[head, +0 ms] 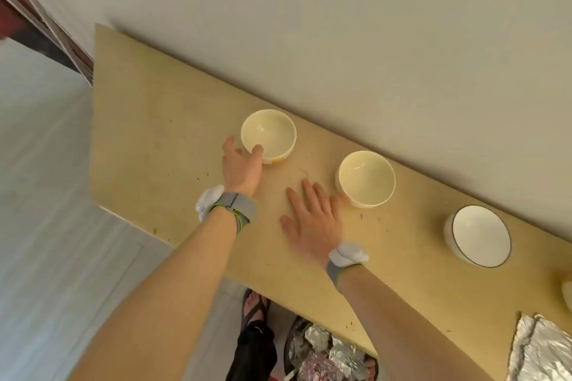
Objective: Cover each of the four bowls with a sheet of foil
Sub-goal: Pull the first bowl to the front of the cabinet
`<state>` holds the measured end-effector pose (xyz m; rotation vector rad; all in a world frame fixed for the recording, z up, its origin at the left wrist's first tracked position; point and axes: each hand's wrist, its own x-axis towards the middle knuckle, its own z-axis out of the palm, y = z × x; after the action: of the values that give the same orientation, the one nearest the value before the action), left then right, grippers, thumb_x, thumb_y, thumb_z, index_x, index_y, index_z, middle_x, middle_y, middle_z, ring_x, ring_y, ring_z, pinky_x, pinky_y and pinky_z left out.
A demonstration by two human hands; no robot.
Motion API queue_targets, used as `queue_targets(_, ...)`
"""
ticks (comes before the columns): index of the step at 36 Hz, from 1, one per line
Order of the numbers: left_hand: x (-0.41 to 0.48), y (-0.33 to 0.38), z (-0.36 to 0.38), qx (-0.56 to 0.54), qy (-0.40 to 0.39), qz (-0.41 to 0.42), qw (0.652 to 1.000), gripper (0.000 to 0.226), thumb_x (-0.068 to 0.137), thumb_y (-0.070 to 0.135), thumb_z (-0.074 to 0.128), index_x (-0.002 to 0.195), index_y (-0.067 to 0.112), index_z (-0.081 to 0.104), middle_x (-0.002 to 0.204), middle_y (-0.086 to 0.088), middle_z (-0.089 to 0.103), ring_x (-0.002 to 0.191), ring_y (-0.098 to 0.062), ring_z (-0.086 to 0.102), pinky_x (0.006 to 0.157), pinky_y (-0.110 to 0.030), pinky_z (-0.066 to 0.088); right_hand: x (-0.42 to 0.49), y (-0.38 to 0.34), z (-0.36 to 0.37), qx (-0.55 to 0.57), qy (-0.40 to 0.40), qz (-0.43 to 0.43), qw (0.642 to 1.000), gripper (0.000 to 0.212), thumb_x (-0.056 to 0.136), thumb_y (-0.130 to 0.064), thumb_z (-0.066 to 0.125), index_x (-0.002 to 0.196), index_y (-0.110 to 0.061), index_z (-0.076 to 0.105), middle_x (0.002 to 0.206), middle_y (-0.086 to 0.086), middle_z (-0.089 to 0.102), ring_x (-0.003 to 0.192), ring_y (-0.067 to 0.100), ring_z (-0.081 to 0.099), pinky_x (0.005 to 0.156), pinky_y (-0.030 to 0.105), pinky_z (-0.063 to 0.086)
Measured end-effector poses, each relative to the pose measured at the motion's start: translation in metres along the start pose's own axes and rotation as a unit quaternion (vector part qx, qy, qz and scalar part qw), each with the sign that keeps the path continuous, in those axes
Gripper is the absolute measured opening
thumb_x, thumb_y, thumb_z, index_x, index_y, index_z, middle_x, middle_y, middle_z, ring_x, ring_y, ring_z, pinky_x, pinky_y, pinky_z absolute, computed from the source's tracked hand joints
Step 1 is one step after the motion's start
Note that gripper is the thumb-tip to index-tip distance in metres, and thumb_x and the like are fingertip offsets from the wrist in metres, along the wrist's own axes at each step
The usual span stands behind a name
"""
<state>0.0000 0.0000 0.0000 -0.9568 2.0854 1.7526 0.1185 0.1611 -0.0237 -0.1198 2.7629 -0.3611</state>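
Several crumpled foil wads (328,353) fill a bin under the table's near edge, beside our sandalled foot (255,306). At lower right, flat foil (541,349) lies on the table (154,133), close to that near edge and cut off by the frame.

Further in, our right hand (315,219) lies flat on the wood, fingers straight and spread. Its little finger is just beside the middle bowl (366,178); we cannot tell if they touch. Our left hand (241,164) reaches further and holds the left bowl (268,133) by its near rim, thumb hooked over the edge and a finger alongside the outer wall.

The bowls stand in a row along the far edge, close to the wall (340,25), all uncovered. To the right of the middle bowl, well apart, sits the white bowl (479,235) with a dark rim. A fourth bowl (566,291) shows only as a sliver at the frame's right edge.

A broad stretch of tabletop lies between the left bowl and the table's left edge, where the floor (46,195) begins. A band of wood runs between the row and the near edge.
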Motion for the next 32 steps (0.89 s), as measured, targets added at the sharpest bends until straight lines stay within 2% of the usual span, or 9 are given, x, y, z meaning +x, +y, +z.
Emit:
queue_targets(2,0.002,0.002,0.002,-0.013,-0.005,-0.001,1.000,0.086,0.072,0.047,0.061,0.150,0.036,0.026,0.136,0.002,0.048,0.102,-0.036,0.068,0.087,-0.051,0.058,0.002,0.004,0.010,-0.007,0.029,0.005,1.000,0.065,0.100,-0.059,0.027,0.159,-0.037,0.013,0.170,-0.001,0.003,0.156,0.026,0.000,0.123,0.054,0.003)
queue_targets(4,0.001,0.003,0.005,-0.059,-0.013,-0.013,0.998,0.071,0.087,0.025,0.059,0.152,0.027,0.029,0.131,0.004,0.049,0.093,-0.040,0.071,0.077,-0.044,0.062,0.000,0.008,0.022,-0.022,0.058,0.002,0.998,0.065,0.101,-0.061,0.025,0.160,-0.038,0.011,0.170,-0.002,0.001,0.156,0.024,-0.002,0.124,0.054,0.002)
queue_targets(7,-0.001,0.003,0.008,-0.112,-0.028,-0.007,0.993,0.056,0.091,0.014,0.053,0.145,0.023,0.039,0.129,0.001,0.052,0.090,-0.041,0.072,0.072,-0.040,0.063,0.001,0.008,0.028,-0.019,0.090,-0.001,0.996,0.064,0.100,-0.061,0.024,0.159,-0.039,0.012,0.170,-0.004,0.003,0.156,0.022,-0.002,0.124,0.052,0.000)
queue_targets(13,0.001,-0.012,0.013,-0.193,-0.026,0.002,0.981,0.055,0.086,0.012,0.054,0.139,0.020,0.042,0.134,-0.007,0.053,0.084,-0.035,0.074,0.078,-0.044,0.062,0.002,0.008,0.032,-0.004,0.106,-0.008,0.994,0.063,0.099,-0.063,0.024,0.158,-0.041,0.016,0.169,-0.004,0.005,0.156,0.022,-0.001,0.124,0.052,0.000)
queue_targets(18,-0.010,-0.029,0.020,-0.224,-0.022,0.031,0.974,0.049,0.083,0.014,0.056,0.130,0.022,0.044,0.132,-0.012,0.054,0.084,-0.036,0.074,0.072,-0.039,0.063,0.001,0.013,0.038,0.005,0.136,-0.020,0.990,0.063,0.098,-0.063,0.025,0.157,-0.041,0.020,0.169,-0.004,0.010,0.155,0.022,0.003,0.124,0.051,0.002)
queue_targets(21,-0.019,-0.037,0.020,-0.235,-0.019,0.038,0.971,0.049,0.085,0.014,0.055,0.132,0.019,0.044,0.131,-0.014,0.054,0.084,-0.036,0.074,0.070,-0.037,0.063,0.005,0.014,0.038,0.011,0.138,-0.024,0.990,0.063,0.098,-0.063,0.025,0.156,-0.041,0.023,0.168,-0.003,0.013,0.155,0.022,0.006,0.124,0.051,0.004)
queue_targets(27,-0.047,-0.074,0.016,-0.239,-0.038,0.079,0.967,0.053,0.084,0.016,0.055,0.136,0.016,0.042,0.130,-0.016,0.057,0.078,-0.033,0.075,0.065,-0.033,0.061,-0.014,0.022,0.049,0.030,0.200,-0.052,0.978,0.050,0.101,-0.043,0.033,0.147,-0.028,0.046,0.158,0.005,0.039,0.149,0.027,0.029,0.121,0.044,0.020)
queue_targets(32,-0.101,-0.113,0.012,-0.234,-0.064,0.079,0.967,0.058,0.080,0.014,0.057,0.136,0.009,0.045,0.131,-0.017,0.054,0.083,-0.036,0.074,0.065,-0.037,0.062,-0.084,0.050,0.062,0.030,0.209,-0.023,0.977,0.047,0.103,-0.041,0.039,0.147,-0.026,0.047,0.157,0.005,0.039,0.147,0.027,0.031,0.120,0.040,0.022)
